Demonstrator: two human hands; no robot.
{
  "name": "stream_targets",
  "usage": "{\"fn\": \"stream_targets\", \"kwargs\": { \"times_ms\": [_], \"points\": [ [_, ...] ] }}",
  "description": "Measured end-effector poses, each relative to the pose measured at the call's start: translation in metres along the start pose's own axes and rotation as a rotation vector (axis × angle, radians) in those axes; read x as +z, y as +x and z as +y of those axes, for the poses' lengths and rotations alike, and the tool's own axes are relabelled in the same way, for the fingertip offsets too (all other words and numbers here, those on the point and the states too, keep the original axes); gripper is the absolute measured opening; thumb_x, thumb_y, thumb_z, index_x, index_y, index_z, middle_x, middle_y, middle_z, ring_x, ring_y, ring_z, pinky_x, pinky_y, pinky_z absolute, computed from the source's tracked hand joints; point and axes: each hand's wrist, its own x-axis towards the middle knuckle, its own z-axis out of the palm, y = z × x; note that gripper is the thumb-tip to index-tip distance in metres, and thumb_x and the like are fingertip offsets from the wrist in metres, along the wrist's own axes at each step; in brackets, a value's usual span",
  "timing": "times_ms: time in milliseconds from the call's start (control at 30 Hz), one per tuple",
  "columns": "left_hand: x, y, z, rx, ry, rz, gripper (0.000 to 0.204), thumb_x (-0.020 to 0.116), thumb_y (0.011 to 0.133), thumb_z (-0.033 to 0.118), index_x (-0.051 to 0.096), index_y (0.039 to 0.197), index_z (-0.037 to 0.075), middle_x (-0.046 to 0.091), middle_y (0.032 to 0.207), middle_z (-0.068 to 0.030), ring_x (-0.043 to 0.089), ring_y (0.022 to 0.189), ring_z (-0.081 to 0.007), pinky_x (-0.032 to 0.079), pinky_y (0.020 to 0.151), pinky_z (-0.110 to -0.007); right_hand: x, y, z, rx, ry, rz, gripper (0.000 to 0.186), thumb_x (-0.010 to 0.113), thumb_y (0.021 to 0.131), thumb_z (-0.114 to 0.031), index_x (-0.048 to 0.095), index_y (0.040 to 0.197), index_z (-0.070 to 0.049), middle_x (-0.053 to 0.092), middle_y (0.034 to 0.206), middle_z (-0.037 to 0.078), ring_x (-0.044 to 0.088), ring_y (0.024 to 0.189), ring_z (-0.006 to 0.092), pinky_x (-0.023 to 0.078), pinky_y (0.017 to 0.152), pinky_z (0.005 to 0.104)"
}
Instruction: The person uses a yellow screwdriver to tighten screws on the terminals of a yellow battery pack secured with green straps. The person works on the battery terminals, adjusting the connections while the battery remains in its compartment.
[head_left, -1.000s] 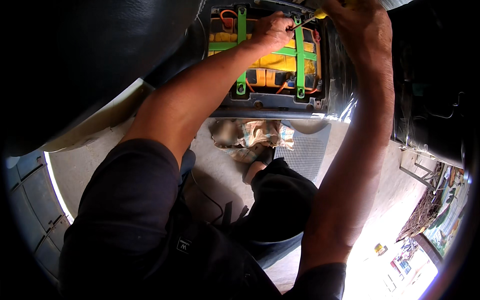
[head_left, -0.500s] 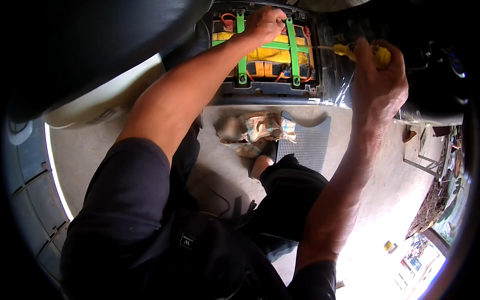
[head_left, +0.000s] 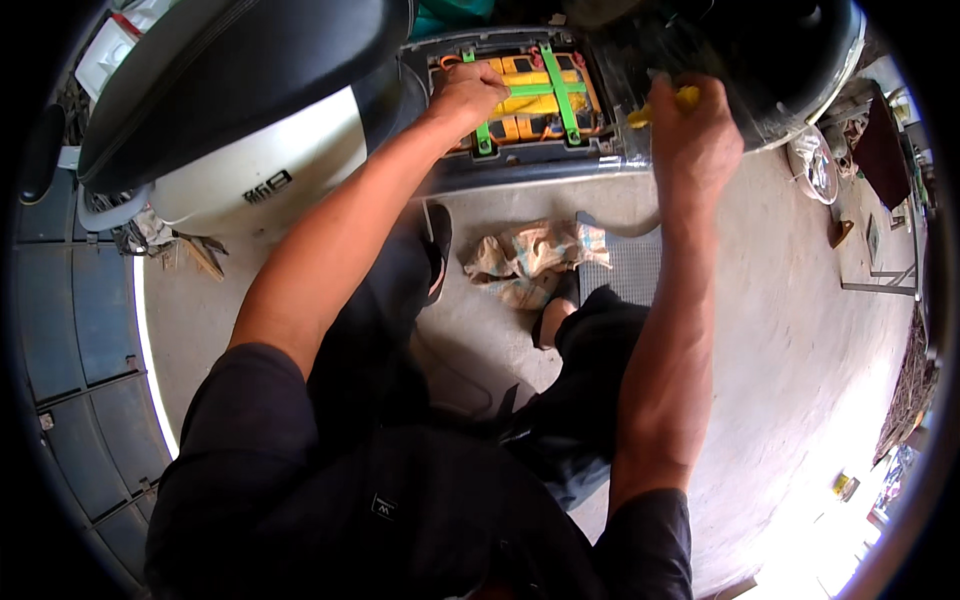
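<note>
In the scooter's floor an open battery bay (head_left: 520, 156) holds yellow and orange batteries (head_left: 525, 108) with orange wires, under a green H-shaped bracket (head_left: 562, 92). My left hand (head_left: 466, 98) reaches over the bay's left half. Its fingers are pinched together at the left end of the crossbar; what lies between them is hidden. To the right of the bay, my right hand (head_left: 698, 135) is wrapped round a screwdriver (head_left: 686, 98) with a yellow handle, held above the dark, plastic-covered floor panel. I cannot make out its shaft clearly now.
The black seat (head_left: 250, 80) and white body panel (head_left: 265, 165) are at the left. By my feet lie a crumpled checked cloth (head_left: 530, 258) and a grey gridded floor cover (head_left: 632, 272). A white basket (head_left: 812, 168) stands at the right, near a metal frame (head_left: 880, 285).
My left hand has moved from the bracket's upper right leg to its left side. My right hand still holds the screwdriver. The view has shifted, showing more of the seat and basket.
</note>
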Motion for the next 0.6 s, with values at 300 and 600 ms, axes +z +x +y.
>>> {"fn": "stream_targets", "kwargs": {
  "times_ms": [300, 600],
  "points": [
    [0.002, 0.017, -0.012, -0.041, -0.124, 0.052, 0.017, 0.065, 0.086, 0.019, 0.069, 0.092, 0.003, 0.066, 0.077, -0.0047, 0.061, 0.070, -0.0125, 0.049, 0.065, -0.029, -0.010, -0.012, 0.011, 0.192, 0.003, -0.068, 0.026, 0.068, 0.082, -0.030, 0.069, 0.095, -0.007, 0.070, 0.087, 0.015, 0.068, 0.078, 0.0308, 0.052, 0.073, 0.0376],
    [0.011, 0.076, -0.037, 0.241, 0.132, 0.067, 0.018, 0.067, 0.084, 0.019, 0.071, 0.092, 0.004, 0.069, 0.078, -0.0076, 0.063, 0.073, -0.0149, 0.049, 0.071, -0.031, 0.003, -0.007, -0.001, 0.386, 0.309, -0.203, 0.026, 0.071, 0.081, -0.026, 0.070, 0.098, -0.006, 0.070, 0.082, 0.009, 0.065, 0.074, 0.0161, 0.051, 0.071, 0.0300]
  ]
}}
